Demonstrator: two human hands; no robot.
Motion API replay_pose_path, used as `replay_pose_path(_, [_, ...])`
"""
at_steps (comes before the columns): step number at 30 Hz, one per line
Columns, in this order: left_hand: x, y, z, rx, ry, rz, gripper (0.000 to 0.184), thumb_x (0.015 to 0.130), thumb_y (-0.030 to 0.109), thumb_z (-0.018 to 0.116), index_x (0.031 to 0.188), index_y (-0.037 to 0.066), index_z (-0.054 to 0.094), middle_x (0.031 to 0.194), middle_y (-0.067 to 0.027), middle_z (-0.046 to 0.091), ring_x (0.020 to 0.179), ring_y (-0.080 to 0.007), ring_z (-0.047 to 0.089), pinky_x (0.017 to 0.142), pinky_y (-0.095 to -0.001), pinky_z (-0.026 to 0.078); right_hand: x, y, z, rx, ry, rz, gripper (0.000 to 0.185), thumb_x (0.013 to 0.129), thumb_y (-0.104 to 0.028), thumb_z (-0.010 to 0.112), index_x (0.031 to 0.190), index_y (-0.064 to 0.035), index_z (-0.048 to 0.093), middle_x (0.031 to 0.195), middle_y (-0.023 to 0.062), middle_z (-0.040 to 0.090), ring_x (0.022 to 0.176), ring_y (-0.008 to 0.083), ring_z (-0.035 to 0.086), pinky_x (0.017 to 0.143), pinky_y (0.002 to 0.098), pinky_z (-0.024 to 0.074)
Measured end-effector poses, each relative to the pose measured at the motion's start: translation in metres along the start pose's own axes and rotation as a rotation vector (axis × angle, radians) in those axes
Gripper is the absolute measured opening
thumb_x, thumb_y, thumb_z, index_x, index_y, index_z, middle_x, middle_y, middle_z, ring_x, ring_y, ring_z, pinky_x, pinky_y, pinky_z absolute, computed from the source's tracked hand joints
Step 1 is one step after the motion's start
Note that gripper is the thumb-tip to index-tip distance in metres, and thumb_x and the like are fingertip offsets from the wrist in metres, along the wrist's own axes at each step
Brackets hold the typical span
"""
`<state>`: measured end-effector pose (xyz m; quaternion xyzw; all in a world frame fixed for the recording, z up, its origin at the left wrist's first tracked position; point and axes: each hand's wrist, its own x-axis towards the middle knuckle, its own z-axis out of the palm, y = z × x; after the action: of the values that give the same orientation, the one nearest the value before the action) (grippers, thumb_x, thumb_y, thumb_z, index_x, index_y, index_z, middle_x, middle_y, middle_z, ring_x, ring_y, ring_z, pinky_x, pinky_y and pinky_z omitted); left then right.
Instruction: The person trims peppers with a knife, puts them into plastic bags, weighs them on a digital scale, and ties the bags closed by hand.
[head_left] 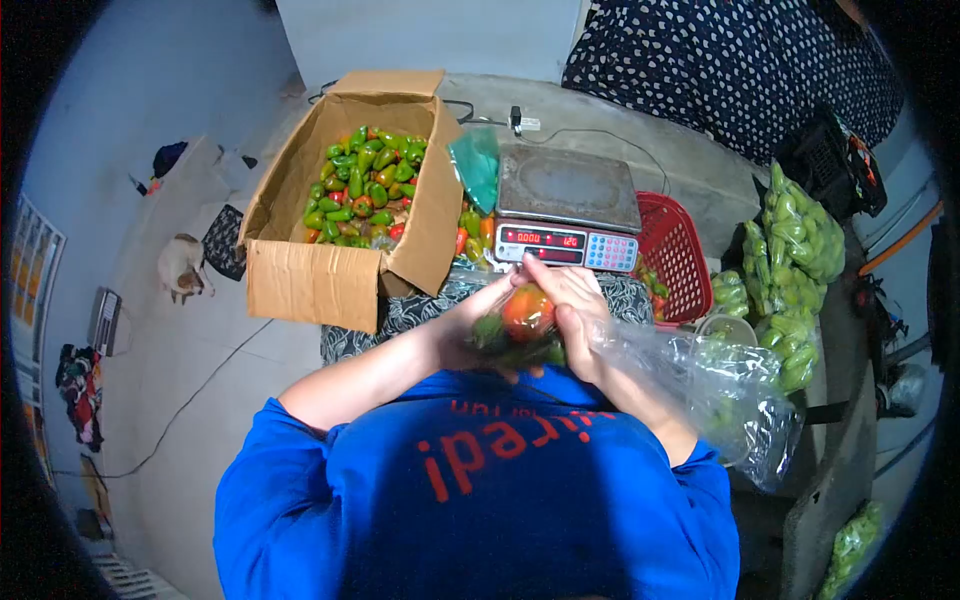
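Close to my chest, both hands hold a clear plastic bag (690, 375) with red and green peppers (527, 315) bunched at one end. My left hand (478, 315) is closed around the filled end from the left side, its fingers partly hidden by the bag. My right hand (575, 305) presses on the same bundle from the right, thumb bent against it. The loose, crumpled end of the bag trails out to the right past my right wrist. Just beyond my hands stands a digital scale (568, 190) with lit red digits and nothing on its metal plate.
An open cardboard box (313, 285) of green and red peppers stands at the left. A teal plastic bag (475, 168) lies by the scale, a red basket (688, 262) right of it. Bags of green peppers (800, 225) are piled further right. A dog (183, 268) is on the floor.
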<state>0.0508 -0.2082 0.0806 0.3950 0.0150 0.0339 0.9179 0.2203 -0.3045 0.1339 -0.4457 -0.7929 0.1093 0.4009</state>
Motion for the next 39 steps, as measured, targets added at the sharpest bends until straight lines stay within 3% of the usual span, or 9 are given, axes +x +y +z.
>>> replay_pose_path(4, [0.006,0.004,0.027,-0.106,0.304,0.251,0.064,0.091,0.015,0.053,0.143,0.007,0.017,0.134,-0.0125,0.041,0.124,-0.0222,0.042,0.102,-0.0366,0.037,-0.005,0.000,0.023,0.369,0.263,0.388,0.059,0.099,-0.039,0.013,0.137,0.0004,0.034,0.140,0.0184,0.037,0.129,0.0275,0.037,0.109,0.0373,0.0235])
replay_pose_path(12, [0.000,0.013,0.017,1.843,0.240,0.840,0.081,0.068,0.005,0.069,0.137,0.011,0.027,0.128,-0.0194,0.045,0.117,-0.0368,0.046,0.100,-0.0409,0.037,-0.019,0.032,0.030,1.127,0.295,0.684,0.065,0.098,-0.048,0.025,0.135,0.0048,0.035,0.131,0.0161,0.048,0.120,0.0228,0.047,0.103,0.0343,0.0339])
replay_pose_path(14, [0.008,-0.001,0.010,1.573,0.190,1.046,0.073,0.071,0.006,0.066,0.135,0.011,0.029,0.127,-0.0186,0.045,0.117,-0.0365,0.046,0.100,-0.0422,0.037,-0.022,0.042,0.032,1.418,0.300,0.756,0.067,0.097,-0.051,0.025,0.132,0.0037,0.038,0.127,0.0171,0.051,0.114,0.0227,0.051,0.100,0.0346,0.0388])
replay_pose_path(20, [0.002,-0.013,0.033,0.126,0.389,0.350,0.064,0.088,0.034,0.058,0.137,0.007,0.026,0.126,-0.0091,0.047,0.113,-0.0226,0.049,0.100,-0.0368,0.036,-0.021,0.028,0.021,0.703,0.355,0.411,0.057,0.098,-0.043,0.028,0.129,0.0023,0.046,0.124,0.0185,0.054,0.111,0.0258,0.054,0.098,0.0358,0.0393])
replay_pose_path(24, [0.009,-0.012,0.029,0.284,0.267,0.319,0.039,0.088,0.017,0.058,0.124,0.012,0.044,0.121,-0.0032,0.053,0.112,-0.0207,0.051,0.098,-0.0398,0.038,-0.012,0.025,0.020,0.337,0.388,0.396,0.056,0.097,-0.043,0.031,0.129,0.0004,0.047,0.117,0.0157,0.058,0.110,0.0217,0.054,0.095,0.0342,0.0414])
replay_pose_path(31, [0.009,-0.022,0.005,0.790,0.733,0.689,0.055,0.085,0.008,0.054,0.135,0.009,0.030,0.125,-0.0057,0.049,0.119,-0.0228,0.044,0.100,-0.0386,0.035,-0.013,0.031,0.027,0.987,0.694,0.589,0.064,0.095,-0.050,0.036,0.137,-0.0018,0.035,0.114,0.0087,0.056,0.097,0.0164,0.056,0.083,0.0315,0.0462])
replay_pose_path(32, [0.004,-0.026,-0.011,0.182,0.520,0.330,0.053,0.092,0.023,0.049,0.138,0.011,0.027,0.129,-0.0073,0.045,0.121,-0.0221,0.043,0.099,-0.0380,0.037,-0.023,0.044,0.028,0.930,0.619,0.547,0.070,0.094,-0.054,0.034,0.138,-0.0003,0.033,0.121,0.0123,0.052,0.104,0.0189,0.054,0.089,0.0342,0.0446])
replay_pose_path(36, [0.000,-0.015,0.015,-0.094,0.105,0.101,0.055,0.092,0.031,0.051,0.138,0.010,0.029,0.131,-0.0103,0.043,0.121,-0.0228,0.044,0.096,-0.0324,0.041,-0.027,0.036,0.034,0.769,0.453,0.535,0.058,0.098,-0.044,0.030,0.137,-0.0024,0.038,0.121,0.0119,0.054,0.106,0.0181,0.055,0.088,0.0300,0.0456])
replay_pose_path(39, [0.009,-0.014,0.017,0.894,0.440,0.609,0.056,0.087,0.015,0.058,0.136,0.009,0.032,0.128,-0.0108,0.045,0.121,-0.0254,0.044,0.099,-0.0362,0.039,-0.019,0.030,0.037,0.848,0.496,0.460,0.057,0.098,-0.042,0.032,0.139,-0.0031,0.033,0.133,0.0160,0.044,0.120,0.0208,0.045,0.098,0.0332,0.0397])
